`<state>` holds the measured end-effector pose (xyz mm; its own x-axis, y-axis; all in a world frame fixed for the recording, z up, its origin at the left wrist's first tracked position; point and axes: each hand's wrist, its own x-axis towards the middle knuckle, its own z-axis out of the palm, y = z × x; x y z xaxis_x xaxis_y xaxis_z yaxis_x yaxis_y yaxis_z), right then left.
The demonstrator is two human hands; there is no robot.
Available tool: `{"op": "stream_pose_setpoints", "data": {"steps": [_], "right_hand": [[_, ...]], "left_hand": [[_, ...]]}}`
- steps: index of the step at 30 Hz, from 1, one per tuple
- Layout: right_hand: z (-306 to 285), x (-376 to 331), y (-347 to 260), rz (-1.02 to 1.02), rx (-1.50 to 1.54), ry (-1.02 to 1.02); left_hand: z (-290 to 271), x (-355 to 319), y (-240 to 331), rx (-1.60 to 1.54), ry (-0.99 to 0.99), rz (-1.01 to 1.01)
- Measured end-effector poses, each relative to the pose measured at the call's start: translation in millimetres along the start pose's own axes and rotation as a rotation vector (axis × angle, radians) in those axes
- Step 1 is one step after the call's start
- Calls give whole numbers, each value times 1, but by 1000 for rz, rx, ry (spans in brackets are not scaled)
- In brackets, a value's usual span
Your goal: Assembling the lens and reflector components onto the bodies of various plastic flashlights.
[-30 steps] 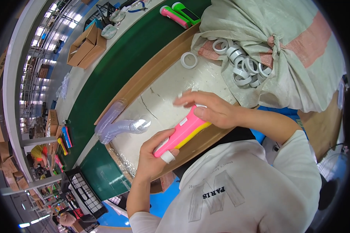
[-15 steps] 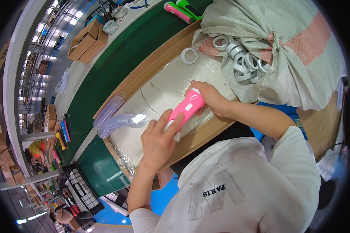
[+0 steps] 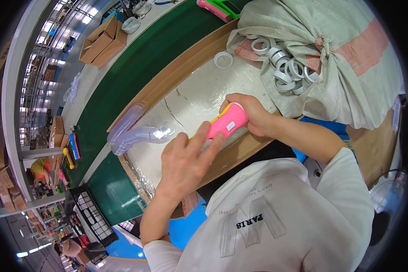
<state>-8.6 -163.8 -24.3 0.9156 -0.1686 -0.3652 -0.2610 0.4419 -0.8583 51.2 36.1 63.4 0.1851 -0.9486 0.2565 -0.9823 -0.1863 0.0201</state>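
A pink flashlight [image 3: 225,123] with a yellow strip along its upper side lies slantwise between my two hands, over a shallow cardboard tray [image 3: 155,90]. My right hand [image 3: 251,114] is closed round its wide end, which has a white rim. At the narrow end my left hand [image 3: 186,158] lays its fingers over the body, with the thumb side toward me; that end is mostly hidden under them. Left of the flashlight, two nested stacks of clear plastic cups or discs [image 3: 143,137] rest in the tray. A single white ring [image 3: 216,63] lies at its far end.
A woven sack [image 3: 349,50] fills the far right, with several white rings [image 3: 283,77] on its edge. Pink and green flashlights [image 3: 213,10] lie on the green bench top [image 3: 136,68]. A small open carton [image 3: 105,43] stands behind. A person [image 3: 41,170] is at the far left.
The flashlight has moved slightly right and rolled, bringing its yellow strip into view. My right hand has shifted right with it, and my left fingers have slid along the body.
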Motion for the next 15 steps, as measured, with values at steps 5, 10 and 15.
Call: {"op": "stream_pose_setpoints", "data": {"steps": [5, 10, 15], "right_hand": [[2, 0, -20, 274, 175, 4], [5, -25, -13, -674, -427, -133], [-10, 12, 14, 53, -131, 1]], "left_hand": [[26, -19, -11, 11, 127, 6], [17, -36, -2, -1117, 84, -660], [36, -15, 0, -45, 39, -123]]}}
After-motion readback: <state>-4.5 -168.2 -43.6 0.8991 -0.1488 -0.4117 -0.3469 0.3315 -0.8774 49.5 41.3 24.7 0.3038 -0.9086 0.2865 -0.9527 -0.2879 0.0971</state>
